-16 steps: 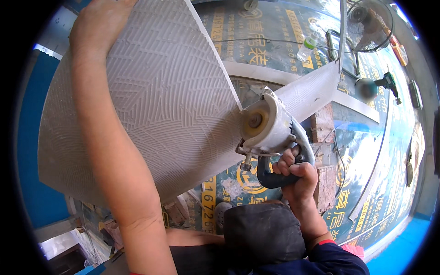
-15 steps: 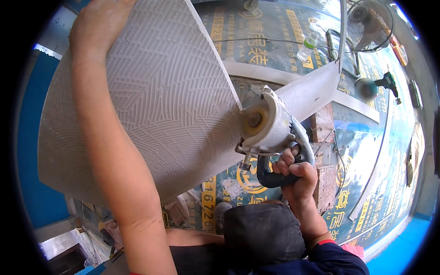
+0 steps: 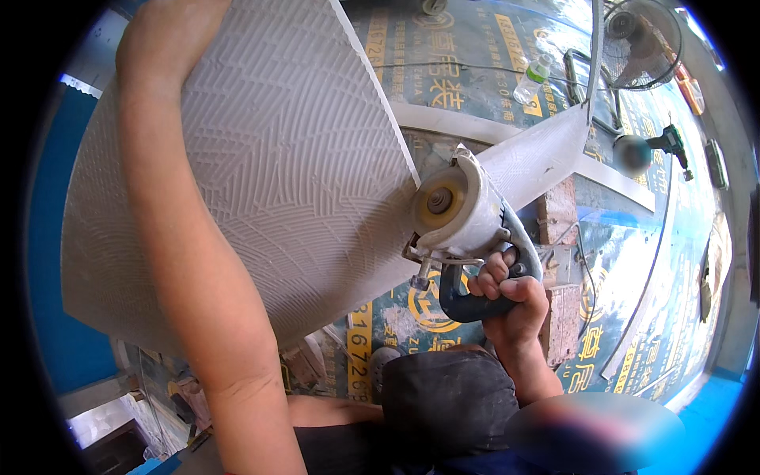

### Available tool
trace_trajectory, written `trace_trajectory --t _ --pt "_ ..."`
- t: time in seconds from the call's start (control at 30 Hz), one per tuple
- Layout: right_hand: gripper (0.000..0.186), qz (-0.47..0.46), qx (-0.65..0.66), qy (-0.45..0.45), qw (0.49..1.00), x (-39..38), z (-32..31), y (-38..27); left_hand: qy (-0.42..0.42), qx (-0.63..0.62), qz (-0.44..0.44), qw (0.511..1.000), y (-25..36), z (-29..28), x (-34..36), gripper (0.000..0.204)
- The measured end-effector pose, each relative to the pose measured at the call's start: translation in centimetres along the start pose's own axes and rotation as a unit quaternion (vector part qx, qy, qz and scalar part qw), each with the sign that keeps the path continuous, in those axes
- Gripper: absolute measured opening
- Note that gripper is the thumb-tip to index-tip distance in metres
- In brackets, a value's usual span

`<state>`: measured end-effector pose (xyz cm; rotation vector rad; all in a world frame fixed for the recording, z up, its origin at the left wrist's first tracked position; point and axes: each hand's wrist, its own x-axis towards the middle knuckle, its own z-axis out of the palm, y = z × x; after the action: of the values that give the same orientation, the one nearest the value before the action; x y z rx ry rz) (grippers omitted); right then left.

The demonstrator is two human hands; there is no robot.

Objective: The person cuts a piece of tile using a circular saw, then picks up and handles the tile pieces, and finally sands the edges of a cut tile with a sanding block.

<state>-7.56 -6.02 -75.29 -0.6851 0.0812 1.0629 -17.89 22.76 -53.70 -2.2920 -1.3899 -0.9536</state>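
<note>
A large pale tile [image 3: 293,158] with a ridged back stands tilted in front of me. At its upper left edge my left hand [image 3: 170,39] grips it, the fingertips cut off by the picture's top. My right hand [image 3: 511,289] is closed around the dark loop handle of a handheld stone cutter [image 3: 475,226]. The cutter's round disc [image 3: 438,200] faces me within its grey, dusty guard, right against the tile's right edge. Behind the cutter, another pale tile piece [image 3: 538,154] slants up to the right.
Bricks [image 3: 564,317] stand right of my right hand, a cable beside them. Pale strips [image 3: 455,123] lie on the printed green floor covering [image 3: 625,277]. Farther off are a plastic bottle [image 3: 532,79], a wire-caged fan [image 3: 637,43] and a green power drill [image 3: 671,146]. My bent knee [image 3: 447,404] is below the cutter.
The cutter has shifted slightly left, its disc turned a little more toward me. The big tile's lower left edge has moved slightly left. Both hands keep their hold.
</note>
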Motion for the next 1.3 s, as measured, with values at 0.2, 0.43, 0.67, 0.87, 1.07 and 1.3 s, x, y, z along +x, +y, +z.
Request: trace_trajectory --t 0.2,0.43,0.67,0.87,1.07,1.3 --pt "0.03 -0.013 0.0 0.016 1.0 0.1 -0.4 0.2 -0.011 -0.043 -0.018 0.999 0.1 1.4 -0.7 0.065" --pt "0.028 -0.016 -0.006 0.013 1.0 0.2 -0.7 0.0 -0.008 0.01 0.02 1.0 -2.9 3.1 1.8 0.08" --pt "0.026 -0.016 -0.023 0.016 0.999 0.1 -0.4 -0.1 -0.017 0.048 0.045 0.998 -5.6 4.2 3.3 0.097" --pt "0.026 -0.022 -0.034 0.012 0.999 0.2 -0.8 -0.3 -0.079 0.026 0.03 0.996 -5.4 3.8 3.5 0.103" --pt "0.025 -0.025 -0.05 0.029 0.998 0.2 -0.5 -0.6 -0.061 0.025 0.026 0.997 -5.2 4.1 3.2 0.101" --pt "0.025 -0.014 -0.055 0.003 0.998 0.3 -0.4 -0.6 -0.107 0.053 0.017 0.993 -3.9 1.7 2.6 0.105"
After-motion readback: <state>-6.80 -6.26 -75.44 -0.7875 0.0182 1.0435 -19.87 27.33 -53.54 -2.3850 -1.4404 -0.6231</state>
